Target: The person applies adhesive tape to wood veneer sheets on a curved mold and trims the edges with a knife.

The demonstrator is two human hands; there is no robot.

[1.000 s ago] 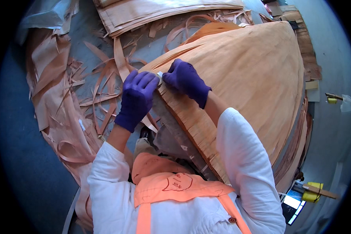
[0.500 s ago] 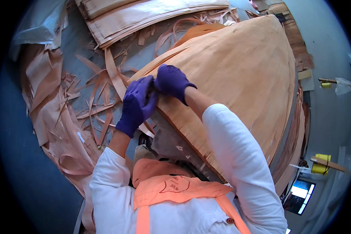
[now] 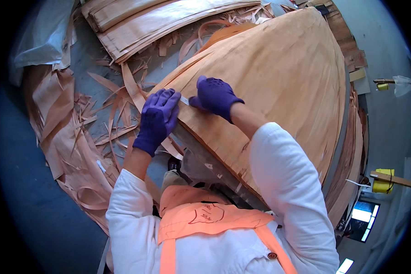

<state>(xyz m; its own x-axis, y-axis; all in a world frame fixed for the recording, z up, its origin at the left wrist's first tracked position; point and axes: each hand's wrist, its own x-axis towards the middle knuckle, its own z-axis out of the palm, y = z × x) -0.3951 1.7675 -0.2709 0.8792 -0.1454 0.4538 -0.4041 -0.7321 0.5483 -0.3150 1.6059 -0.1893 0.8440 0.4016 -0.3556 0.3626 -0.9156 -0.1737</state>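
A broad stack of thin tan wood veneer sheets (image 3: pixel 269 86) spreads out before me. My left hand (image 3: pixel 156 121), in a purple glove, lies on the near left corner of the top sheet. Its fingers are stretched out side by side, with nothing visibly gripped. Just to the right, my right hand (image 3: pixel 218 98), also gloved in purple, is closed over the sheet. A small whitish strip (image 3: pixel 184 100) sticks out from it toward my left fingertips; whether it is tape or a blade I cannot tell.
Torn veneer strips (image 3: pixel 121 107) litter the floor on the left, beside a long heap of veneer scraps (image 3: pixel 73 137). Another veneer stack (image 3: pixel 160 20) lies at the far side. At right are yellow spools (image 3: pixel 383 181) and a lit screen (image 3: pixel 363 220).
My right hand has moved right, away from my left hand, and the whitish strip now shows between them. My left hand has shifted slightly left, its fingers closer together.
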